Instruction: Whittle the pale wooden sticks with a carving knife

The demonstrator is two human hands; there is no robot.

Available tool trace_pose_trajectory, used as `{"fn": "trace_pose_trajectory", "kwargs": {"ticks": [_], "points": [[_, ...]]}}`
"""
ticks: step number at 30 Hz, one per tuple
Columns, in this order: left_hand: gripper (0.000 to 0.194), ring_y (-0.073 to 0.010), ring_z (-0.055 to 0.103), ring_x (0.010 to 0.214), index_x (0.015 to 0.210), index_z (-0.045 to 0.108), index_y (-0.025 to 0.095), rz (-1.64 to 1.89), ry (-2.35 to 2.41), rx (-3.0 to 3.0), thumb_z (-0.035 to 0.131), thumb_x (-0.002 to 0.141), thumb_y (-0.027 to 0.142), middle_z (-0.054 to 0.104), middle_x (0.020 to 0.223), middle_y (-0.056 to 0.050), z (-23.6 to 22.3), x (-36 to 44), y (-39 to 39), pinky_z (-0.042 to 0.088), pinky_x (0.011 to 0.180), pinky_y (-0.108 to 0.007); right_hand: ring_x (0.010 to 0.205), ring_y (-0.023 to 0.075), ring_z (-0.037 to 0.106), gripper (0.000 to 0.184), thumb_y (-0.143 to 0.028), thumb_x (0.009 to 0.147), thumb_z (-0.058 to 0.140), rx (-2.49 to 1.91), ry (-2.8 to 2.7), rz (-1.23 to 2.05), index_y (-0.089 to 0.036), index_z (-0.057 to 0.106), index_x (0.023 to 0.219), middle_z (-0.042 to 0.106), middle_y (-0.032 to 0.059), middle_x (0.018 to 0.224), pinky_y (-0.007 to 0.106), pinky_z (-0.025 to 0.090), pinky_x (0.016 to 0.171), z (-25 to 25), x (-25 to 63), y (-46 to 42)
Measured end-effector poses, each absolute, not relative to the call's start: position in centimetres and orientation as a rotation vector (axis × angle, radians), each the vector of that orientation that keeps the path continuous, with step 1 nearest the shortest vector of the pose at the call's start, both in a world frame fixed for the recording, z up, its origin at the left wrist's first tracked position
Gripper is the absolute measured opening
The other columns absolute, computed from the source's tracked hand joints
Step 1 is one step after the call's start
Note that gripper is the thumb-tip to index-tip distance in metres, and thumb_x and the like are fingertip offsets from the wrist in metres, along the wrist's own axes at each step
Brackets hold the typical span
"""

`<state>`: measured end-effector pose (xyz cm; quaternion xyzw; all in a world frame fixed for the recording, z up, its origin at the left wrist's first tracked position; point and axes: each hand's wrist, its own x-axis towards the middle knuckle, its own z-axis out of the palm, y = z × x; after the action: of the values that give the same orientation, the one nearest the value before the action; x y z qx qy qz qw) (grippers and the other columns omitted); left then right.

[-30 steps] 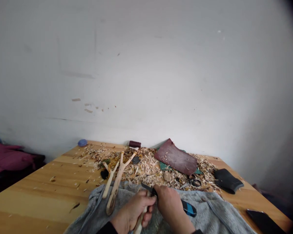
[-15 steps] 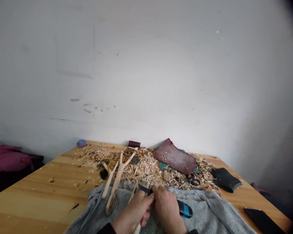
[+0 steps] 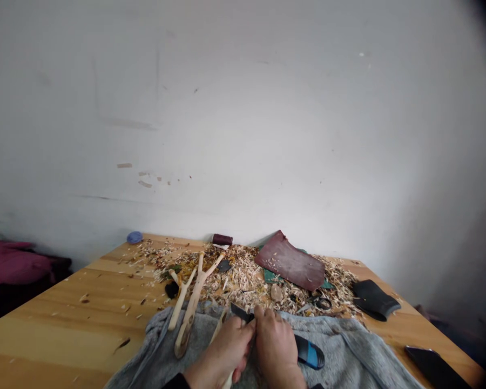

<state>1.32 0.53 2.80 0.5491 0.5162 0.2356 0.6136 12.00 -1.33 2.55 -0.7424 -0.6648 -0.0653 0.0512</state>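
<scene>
Since the earlier frame, the peeled wooden stick [image 3: 219, 330] has tilted so that its upper end shows above our left hand [image 3: 221, 351], at bottom centre of the view. We record that hand closed around the stick, whose lower end runs out past the bottom edge. Our right hand [image 3: 275, 348] is closed around a carving knife [image 3: 240, 312], just beside the left hand. The dark blade points toward upper left at the stick, and the blue-and-black handle sticks out at lower right of the fist. Both hands lie over a grey fleece cloth [image 3: 348, 346]. Left of them, two peeled forked branches [image 3: 192, 310] rest with their stems on the cloth and forks among pale wood shavings [image 3: 243, 281] on a pine table [image 3: 65, 319]. Farther up the table are a maroon leather piece [image 3: 289, 261] on a green mat [image 3: 270, 276], a dark red spool [image 3: 222, 239], a blue disc [image 3: 134, 237], a small stone [image 3: 276, 293] and scissors [image 3: 323, 303]. At right lie a black pouch [image 3: 375, 300] and a black phone [image 3: 431, 368]. Any print on these items is too small for us to read. A magenta garment [image 3: 12, 259] lies off the table at far left.
</scene>
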Motion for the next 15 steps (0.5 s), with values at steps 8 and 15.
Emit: {"fn": "trace_pose_trajectory", "kwargs": {"ticks": [8, 15], "points": [[0.031, -0.0087, 0.027, 0.030, 0.079, 0.042, 0.025, 0.478, 1.262, 1.319, 0.033, 0.098, 0.047, 0.030, 0.042, 0.011, 3.5, 1.6, 0.1, 0.027, 0.037, -0.021, 0.091, 0.0253, 0.070, 0.041, -0.004, 0.092, 0.037, -2.273, -1.937, -0.237, -0.020, 0.063, 0.118, 0.070, 0.0129, 0.097, 0.034, 0.052, 0.075, 2.3, 12.5, -1.1], [0.029, -0.0056, 0.025, 0.028, 0.078, 0.043, 0.026, 0.530, 1.167, 1.283, 0.057, 0.086, 0.050, 0.034, 0.044, 0.014, 2.6, 1.2, 0.5, 0.021, 0.032, -0.018, 0.089, 0.0191, 0.071, 0.042, -0.002, 0.089, 0.039, -2.214, -1.921, -0.007, -0.024, 0.062, 0.116, 0.072, 0.0072, 0.101, 0.025, 0.047, 0.069, 2.4, 13.7, -0.9]]}}
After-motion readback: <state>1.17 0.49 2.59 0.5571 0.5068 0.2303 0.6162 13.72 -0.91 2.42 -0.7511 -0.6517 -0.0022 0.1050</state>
